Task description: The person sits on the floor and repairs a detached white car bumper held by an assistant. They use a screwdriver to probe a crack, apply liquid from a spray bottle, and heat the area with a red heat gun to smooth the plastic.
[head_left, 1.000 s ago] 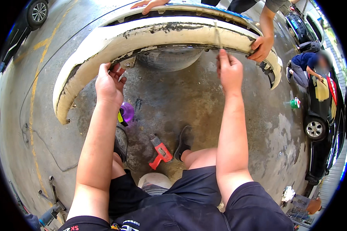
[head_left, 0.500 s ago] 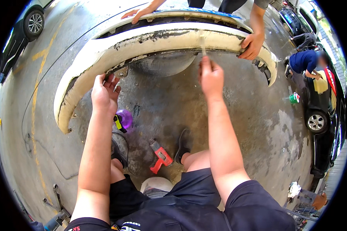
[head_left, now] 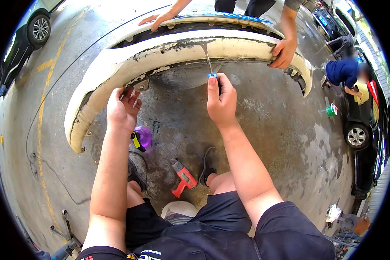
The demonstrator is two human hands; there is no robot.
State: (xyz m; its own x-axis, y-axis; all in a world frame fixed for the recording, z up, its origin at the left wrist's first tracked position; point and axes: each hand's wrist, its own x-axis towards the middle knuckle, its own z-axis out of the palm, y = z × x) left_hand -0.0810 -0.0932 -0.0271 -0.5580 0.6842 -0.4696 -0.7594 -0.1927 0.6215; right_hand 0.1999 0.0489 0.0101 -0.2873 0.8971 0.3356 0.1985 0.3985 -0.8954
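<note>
Leftward along the white bumper [head_left: 173,52], the right hand [head_left: 222,97] has carried the thin tool [head_left: 208,60] since one second ago, from right of the centre to the upper centre of the frame. Going from the left, I see the left hand [head_left: 122,110] at the lower edge of the bumper, just beside a metal bracket [head_left: 141,85]. Its fingers are half curled; from my distant place I cannot tell whether they pinch the edge or only support it. I would keep this hand firm, because the bumper could, I think, rock under the strokes. Lower in the frame stands a purple bottle [head_left: 144,135], and near the lower centre lies a red gun-shaped tool [head_left: 185,177]. The right hand is closed around the blue handle [head_left: 212,75]. The tip is over the dark chipped line [head_left: 182,42]; I cannot confirm how hard it presses. I would keep the angle low and the pressure even, so that the tip does not dig in. Right of the upper centre, a co-worker's hand [head_left: 284,53] also grips the bumper, so I would end each stroke well before those fingers.
</note>
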